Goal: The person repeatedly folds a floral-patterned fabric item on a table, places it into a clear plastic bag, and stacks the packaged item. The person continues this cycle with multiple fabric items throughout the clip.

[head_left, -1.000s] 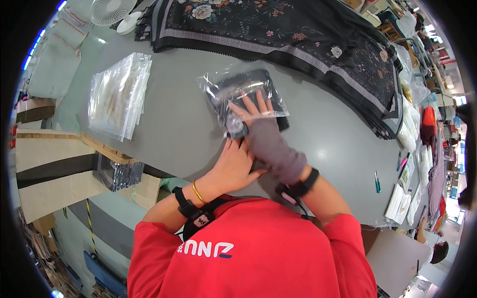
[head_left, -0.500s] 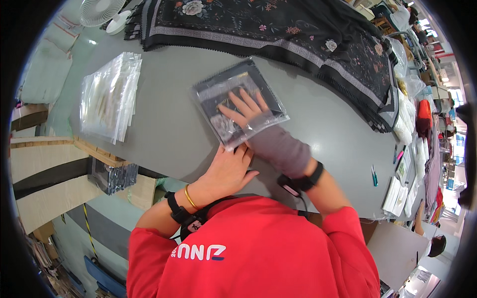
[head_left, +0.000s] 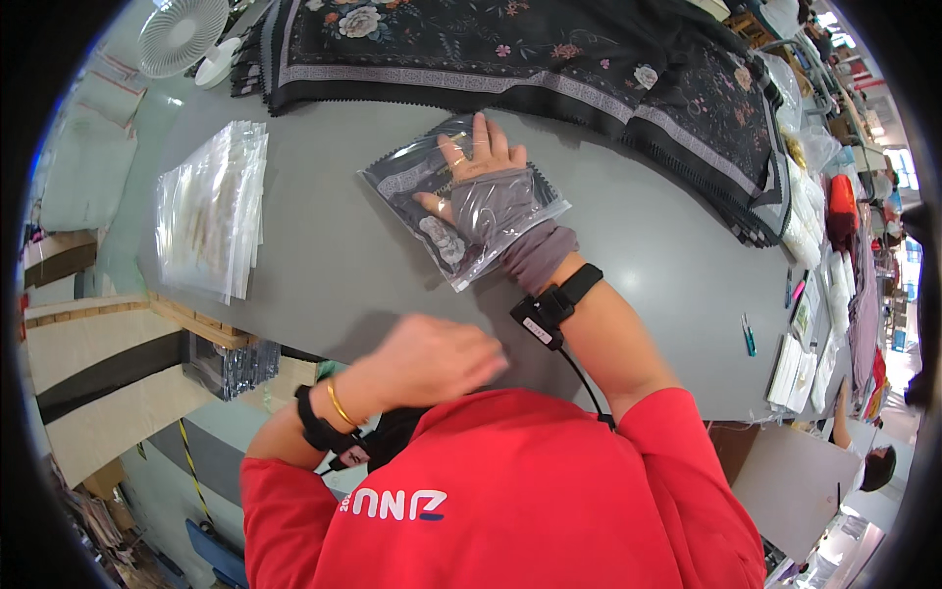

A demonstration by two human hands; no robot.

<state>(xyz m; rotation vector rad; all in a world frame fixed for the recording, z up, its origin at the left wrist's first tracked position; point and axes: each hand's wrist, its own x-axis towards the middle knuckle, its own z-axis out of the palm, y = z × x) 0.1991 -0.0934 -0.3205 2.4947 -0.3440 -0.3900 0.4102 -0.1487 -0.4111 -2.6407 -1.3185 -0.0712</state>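
A clear plastic bag (head_left: 520, 230) with a folded black floral scarf (head_left: 417, 180) in it lies tilted on the grey table. My right hand (head_left: 483, 167), in a grey fingerless sleeve, reaches into the bag, with the clear film over its back. Its fingers are spread flat on the scarf, the longest reaching the far edge. Nearer my chest, my left hand (head_left: 427, 355) is off the bag and smeared by motion, so its fingers cannot be made out.
A stack of clear bags (head_left: 211, 211) lies on the left. Dark patterned scarves (head_left: 549, 83) spread across the back of the table. Small teal snips (head_left: 749, 336) and pens lie at the right. A white fan (head_left: 183, 36) stands far left; packed dark bundles (head_left: 245, 365) sit below the table edge.
My right hand has slid farther into the bag, toward its far end. My left hand has let go of the bag's near corner and pulled back toward my chest.
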